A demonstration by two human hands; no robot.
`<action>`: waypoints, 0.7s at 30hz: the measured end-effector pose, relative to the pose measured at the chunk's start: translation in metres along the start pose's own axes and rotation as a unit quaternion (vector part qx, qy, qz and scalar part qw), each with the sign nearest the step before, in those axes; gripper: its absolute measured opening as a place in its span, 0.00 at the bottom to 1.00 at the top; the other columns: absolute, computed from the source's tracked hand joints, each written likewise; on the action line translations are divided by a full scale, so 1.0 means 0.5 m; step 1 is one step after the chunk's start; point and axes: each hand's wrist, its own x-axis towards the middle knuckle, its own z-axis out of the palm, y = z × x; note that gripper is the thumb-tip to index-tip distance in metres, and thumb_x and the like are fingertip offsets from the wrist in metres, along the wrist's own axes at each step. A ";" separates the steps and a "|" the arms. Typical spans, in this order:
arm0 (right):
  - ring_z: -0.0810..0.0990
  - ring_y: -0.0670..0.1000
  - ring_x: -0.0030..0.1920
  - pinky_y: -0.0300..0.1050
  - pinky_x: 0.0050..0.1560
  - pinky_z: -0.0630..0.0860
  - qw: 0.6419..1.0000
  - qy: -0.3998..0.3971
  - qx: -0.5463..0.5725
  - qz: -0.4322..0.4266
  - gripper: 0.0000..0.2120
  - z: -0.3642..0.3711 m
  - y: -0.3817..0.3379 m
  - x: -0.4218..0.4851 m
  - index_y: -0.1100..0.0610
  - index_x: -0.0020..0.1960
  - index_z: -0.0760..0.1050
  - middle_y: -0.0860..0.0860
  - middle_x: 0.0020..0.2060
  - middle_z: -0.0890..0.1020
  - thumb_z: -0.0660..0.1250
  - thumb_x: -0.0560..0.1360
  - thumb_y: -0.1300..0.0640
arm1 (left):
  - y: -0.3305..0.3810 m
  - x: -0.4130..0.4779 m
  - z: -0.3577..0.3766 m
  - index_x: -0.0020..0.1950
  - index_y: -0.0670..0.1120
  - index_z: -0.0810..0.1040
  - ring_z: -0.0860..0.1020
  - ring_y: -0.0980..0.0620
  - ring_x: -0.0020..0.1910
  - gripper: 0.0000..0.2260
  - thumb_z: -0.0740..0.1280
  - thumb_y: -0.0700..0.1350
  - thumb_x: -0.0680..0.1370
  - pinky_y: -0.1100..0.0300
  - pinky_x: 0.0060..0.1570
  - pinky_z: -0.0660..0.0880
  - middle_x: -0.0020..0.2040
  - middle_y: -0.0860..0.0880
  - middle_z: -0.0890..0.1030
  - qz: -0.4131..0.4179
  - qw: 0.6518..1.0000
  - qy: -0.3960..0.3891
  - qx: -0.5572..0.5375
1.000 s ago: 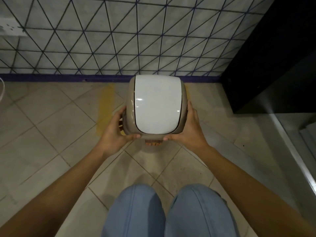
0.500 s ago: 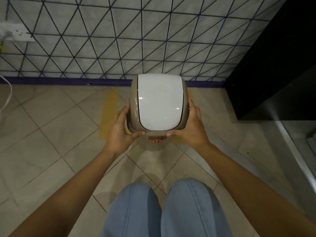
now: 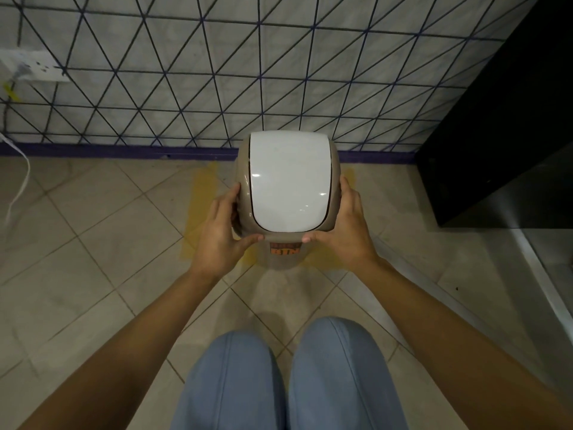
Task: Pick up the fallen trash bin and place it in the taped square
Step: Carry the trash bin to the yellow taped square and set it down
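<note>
The trash bin (image 3: 286, 193) stood upright as we looked down on it, its white swing lid (image 3: 288, 181) facing us inside a tan collar, with an orange label (image 3: 284, 250) showing on the body just below the near edge. It was within the taped square (image 3: 201, 197), whose yellow strips showed on the floor to the left, to the right and along the near side of the bin; we could not tell whether its base touched the floor. We held it from both sides. Our left hand (image 3: 218, 234) pressed on the left of the collar, thumb laid along the near rim. Our right hand (image 3: 348, 231) pressed on the right side in the same way, thumb tip near the front edge. Both hands were closed against the bin. Behind it ran a purple skirting (image 3: 124, 150) under a wall of triangle-patterned tiles (image 3: 186, 72). A black cabinet (image 3: 502, 135) stood to the right, and a white socket (image 3: 34, 65) sat on the wall far left. Our knees in blue trousers (image 3: 288, 383) filled the bottom.
</note>
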 end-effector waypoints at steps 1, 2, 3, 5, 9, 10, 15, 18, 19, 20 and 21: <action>0.58 0.53 0.73 0.57 0.69 0.66 1.000 0.002 -0.003 -0.002 0.65 0.000 -0.001 0.005 0.54 0.77 0.46 0.55 0.72 0.62 0.84 0.51 0.55 | 0.002 0.007 0.002 0.75 0.46 0.57 0.67 0.56 0.61 0.45 0.78 0.44 0.64 0.79 0.55 0.62 0.65 0.45 0.68 -0.004 1.000 0.001 0.001; 0.58 0.53 0.73 0.57 0.69 0.65 1.000 0.005 -0.005 -0.004 0.64 0.001 -0.002 0.011 0.55 0.77 0.46 0.55 0.72 0.61 0.84 0.52 0.55 | 0.004 0.013 0.003 0.75 0.46 0.56 0.67 0.56 0.61 0.45 0.78 0.43 0.64 0.78 0.55 0.62 0.65 0.45 0.68 -0.007 1.000 0.002 0.004; 0.58 0.53 0.73 0.57 0.70 0.65 1.000 0.008 -0.007 -0.006 0.64 0.001 -0.003 0.016 0.55 0.76 0.46 0.55 0.72 0.61 0.83 0.52 0.55 | 0.006 0.021 0.003 0.75 0.46 0.56 0.67 0.56 0.61 0.45 0.78 0.42 0.65 0.76 0.56 0.63 0.65 0.45 0.68 -0.010 1.000 0.002 0.005; 0.57 0.54 0.73 0.57 0.70 0.64 1.000 0.011 -0.009 -0.002 0.63 0.002 -0.003 0.033 0.55 0.76 0.46 0.56 0.72 0.61 0.83 0.53 0.55 | 0.011 0.040 0.004 0.75 0.46 0.56 0.68 0.53 0.62 0.45 0.78 0.41 0.65 0.68 0.57 0.66 0.65 0.44 0.69 -0.015 1.000 0.000 0.009; 0.56 0.55 0.74 0.56 0.72 0.62 1.000 0.007 -0.016 0.004 0.62 0.003 -0.004 0.062 0.55 0.77 0.45 0.56 0.73 0.59 0.83 0.55 0.56 | 0.012 0.071 0.003 0.75 0.46 0.57 0.68 0.52 0.62 0.44 0.78 0.41 0.65 0.66 0.56 0.67 0.66 0.43 0.68 -0.015 1.000 0.000 0.010; 0.56 0.55 0.74 0.56 0.72 0.61 1.000 0.005 -0.018 0.004 0.61 0.003 -0.005 0.067 0.55 0.77 0.45 0.56 0.73 0.58 0.82 0.56 0.56 | 0.010 0.078 0.003 0.75 0.46 0.56 0.67 0.54 0.61 0.45 0.78 0.41 0.65 0.70 0.55 0.67 0.66 0.43 0.68 -0.015 1.000 -0.001 0.012; 0.56 0.54 0.74 0.54 0.72 0.61 1.000 0.006 -0.020 0.001 0.60 0.003 -0.007 0.098 0.55 0.77 0.46 0.55 0.73 0.59 0.82 0.57 0.58 | 0.001 0.113 0.000 0.74 0.46 0.57 0.68 0.55 0.55 0.45 0.78 0.38 0.63 0.82 0.44 0.65 0.62 0.42 0.69 0.000 1.000 -0.002 0.013; 0.57 0.54 0.73 0.55 0.72 0.62 1.000 0.008 -0.030 -0.002 0.60 0.005 -0.013 0.118 0.56 0.77 0.46 0.56 0.72 0.59 0.82 0.57 0.58 | -0.001 0.132 -0.002 0.74 0.46 0.58 0.69 0.55 0.55 0.45 0.78 0.38 0.63 0.83 0.43 0.64 0.63 0.42 0.69 0.005 1.000 0.000 0.022; 0.57 0.54 0.73 0.55 0.71 0.63 0.999 0.010 -0.034 -0.006 0.60 0.005 -0.016 0.128 0.56 0.77 0.46 0.56 0.72 0.60 0.82 0.57 0.58 | -0.002 0.142 -0.002 0.74 0.46 0.58 0.68 0.55 0.55 0.45 0.78 0.38 0.63 0.84 0.43 0.64 0.63 0.42 0.69 0.009 1.000 0.002 0.026; 0.58 0.54 0.73 0.56 0.71 0.63 0.999 0.009 -0.038 -0.006 0.60 0.005 -0.017 0.131 0.56 0.77 0.46 0.56 0.72 0.60 0.82 0.57 0.58 | -0.002 0.142 -0.001 0.74 0.46 0.58 0.68 0.55 0.55 0.45 0.78 0.38 0.63 0.84 0.44 0.63 0.63 0.42 0.68 0.007 1.000 0.001 0.025; 0.58 0.54 0.73 0.56 0.71 0.64 0.999 0.012 -0.040 -0.008 0.60 0.004 -0.019 0.140 0.55 0.76 0.46 0.56 0.72 0.60 0.82 0.57 0.58 | -0.002 0.150 0.000 0.74 0.46 0.58 0.68 0.55 0.55 0.45 0.78 0.38 0.63 0.84 0.44 0.63 0.63 0.42 0.68 0.004 1.000 0.002 0.023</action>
